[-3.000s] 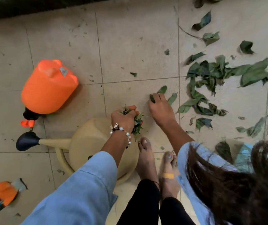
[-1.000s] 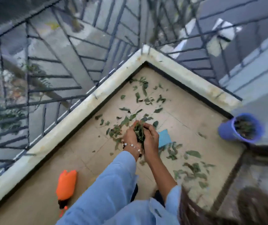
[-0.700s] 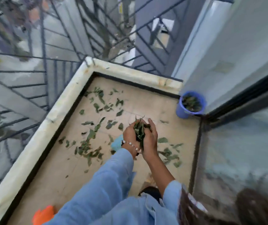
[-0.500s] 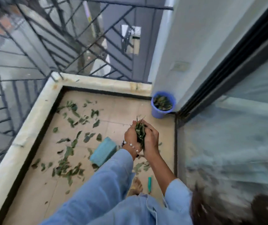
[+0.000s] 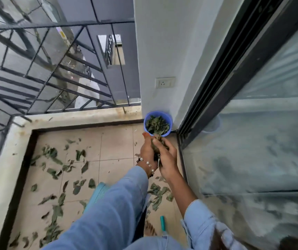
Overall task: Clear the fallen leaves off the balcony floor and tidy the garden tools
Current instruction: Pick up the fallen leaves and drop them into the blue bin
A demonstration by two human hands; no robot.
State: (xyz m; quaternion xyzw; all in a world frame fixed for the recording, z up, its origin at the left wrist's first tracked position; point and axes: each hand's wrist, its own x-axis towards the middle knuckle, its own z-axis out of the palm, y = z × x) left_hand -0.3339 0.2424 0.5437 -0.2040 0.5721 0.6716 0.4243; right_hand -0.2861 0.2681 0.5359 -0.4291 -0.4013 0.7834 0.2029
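Observation:
My left hand (image 5: pixel 146 150) and my right hand (image 5: pixel 166 156) are cupped together around a bunch of green leaves (image 5: pixel 157 145), held just in front of a blue bucket (image 5: pixel 158 125). The bucket stands in the far corner by the wall and holds leaves inside. Several loose leaves (image 5: pixel 69 166) lie scattered over the tiled balcony floor (image 5: pixel 115 143) to the left and below my arms.
A light blue pad (image 5: pixel 99 193) lies on the floor, partly hidden by my left sleeve. A teal-handled tool (image 5: pixel 162 223) lies near my feet. A glass sliding door (image 5: pixel 252 141) bounds the right side. A low ledge (image 5: pixel 76 117) with a metal railing (image 5: pixel 54 69) bounds the far and left sides.
I rose from crouching, where I gathered leaves near the orange sprayer and watering can. I turned right with the bunch in both hands, and the blue bucket is now just ahead of them.

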